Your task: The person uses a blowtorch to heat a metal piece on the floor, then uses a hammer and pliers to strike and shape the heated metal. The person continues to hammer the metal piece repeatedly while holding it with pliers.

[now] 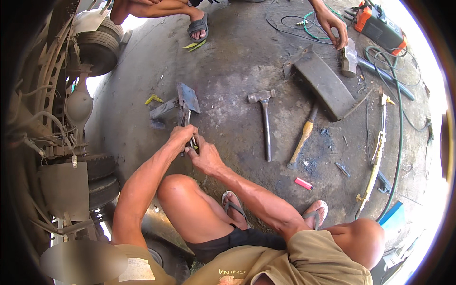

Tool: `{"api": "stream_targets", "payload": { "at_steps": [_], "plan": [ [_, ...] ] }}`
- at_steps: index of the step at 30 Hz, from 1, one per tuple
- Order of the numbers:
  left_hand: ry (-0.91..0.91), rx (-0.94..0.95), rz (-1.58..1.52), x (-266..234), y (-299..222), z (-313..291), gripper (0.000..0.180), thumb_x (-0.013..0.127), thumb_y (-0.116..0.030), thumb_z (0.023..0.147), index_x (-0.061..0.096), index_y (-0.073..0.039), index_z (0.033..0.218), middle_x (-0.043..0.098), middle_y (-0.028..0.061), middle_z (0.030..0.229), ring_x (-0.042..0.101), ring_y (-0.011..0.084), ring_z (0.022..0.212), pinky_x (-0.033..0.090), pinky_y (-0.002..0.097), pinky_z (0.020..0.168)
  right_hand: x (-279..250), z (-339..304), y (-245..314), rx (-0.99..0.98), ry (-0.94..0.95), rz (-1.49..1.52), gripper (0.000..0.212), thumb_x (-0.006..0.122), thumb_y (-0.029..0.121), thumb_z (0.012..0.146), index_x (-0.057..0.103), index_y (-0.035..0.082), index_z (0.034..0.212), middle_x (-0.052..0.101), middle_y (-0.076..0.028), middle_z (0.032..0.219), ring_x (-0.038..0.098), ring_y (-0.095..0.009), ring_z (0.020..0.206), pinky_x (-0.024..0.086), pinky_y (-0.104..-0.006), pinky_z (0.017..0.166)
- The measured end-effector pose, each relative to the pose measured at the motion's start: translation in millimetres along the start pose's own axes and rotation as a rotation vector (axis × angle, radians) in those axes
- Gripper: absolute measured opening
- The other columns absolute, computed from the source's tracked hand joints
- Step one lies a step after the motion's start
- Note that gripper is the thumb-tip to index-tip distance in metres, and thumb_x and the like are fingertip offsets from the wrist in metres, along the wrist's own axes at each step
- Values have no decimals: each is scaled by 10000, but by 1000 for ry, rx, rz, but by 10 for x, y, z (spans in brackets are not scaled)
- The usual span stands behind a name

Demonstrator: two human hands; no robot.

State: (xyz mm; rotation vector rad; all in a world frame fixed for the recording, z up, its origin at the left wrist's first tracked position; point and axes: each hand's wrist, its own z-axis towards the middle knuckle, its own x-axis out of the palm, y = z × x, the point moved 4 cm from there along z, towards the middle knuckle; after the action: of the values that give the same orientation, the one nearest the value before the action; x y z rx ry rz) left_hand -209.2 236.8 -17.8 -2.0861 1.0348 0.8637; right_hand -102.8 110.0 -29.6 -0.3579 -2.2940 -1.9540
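Note:
Both my hands are closed around a pair of pliers (188,118) with metal handles, in front of me and left of centre. My left hand (183,136) grips it from the far side, and my right hand (207,156) wraps the near end of the handles. The tool's far end meets a small steel bracket (189,99) on the ground, made of a flat plate and a bar; the exact contact is hidden. Right of my hands lies a ball-peen hammer (267,126) with a metal handle.
A bent steel channel (325,84) overlaps a wooden-handled hammer (302,142). Another person's hand (334,29) touches a sledgehammer head (349,59). A cutting torch (378,147), hoses, a pink lighter (304,183) and an orange-black machine (381,29) lie right. A truck chassis (52,90) stands left.

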Motion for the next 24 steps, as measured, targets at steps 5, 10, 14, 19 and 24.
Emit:
{"api": "stream_targets", "payload": {
  "at_steps": [5, 10, 14, 19, 24],
  "plan": [
    [-36, -21, 164, -676, -562, -348, 290, 747, -284, 657, 512, -115, 642, 442, 22, 558, 404, 165, 432, 291, 351, 397, -289, -186, 46, 170, 276, -110, 425, 610, 367, 938, 682, -25, 1084, 711, -247, 997, 688, -405, 946, 504, -483, 869],
    [97, -16, -119, -1383, -822, -517, 278, 742, -310, 684, 557, -108, 730, 487, -11, 609, 393, 96, 440, 315, 282, 391, -611, -153, -334, 202, 219, -368, 437, 597, 400, 952, 709, 20, 1138, 721, -239, 968, 695, -384, 956, 514, -479, 891],
    [333, 12, -511, -1650, -978, -824, 377, 699, -332, 757, 558, -22, 918, 496, -10, 689, 418, 85, 498, 341, 239, 436, -1195, -68, -81, 246, -54, -402, 446, 601, 422, 961, 711, 9, 1087, 715, -262, 996, 705, -400, 954, 544, -493, 849],
    [742, 100, -1068, -1234, -787, -816, 438, 698, -309, 804, 515, 28, 1016, 501, 16, 737, 467, 102, 538, 374, 239, 476, -1941, -82, -29, 214, -511, -785, 391, 654, 375, 911, 630, -5, 998, 687, -276, 979, 675, -466, 899, 527, -525, 814],
    [889, 127, -1222, -231, -496, -441, 264, 670, -241, 801, 555, -31, 914, 517, 12, 716, 492, 131, 573, 409, 301, 545, -1891, -252, -398, 219, -432, -1044, 508, 750, 344, 829, 527, -12, 1115, 607, -260, 1110, 660, -486, 927, 539, -536, 808]
  ]
}}
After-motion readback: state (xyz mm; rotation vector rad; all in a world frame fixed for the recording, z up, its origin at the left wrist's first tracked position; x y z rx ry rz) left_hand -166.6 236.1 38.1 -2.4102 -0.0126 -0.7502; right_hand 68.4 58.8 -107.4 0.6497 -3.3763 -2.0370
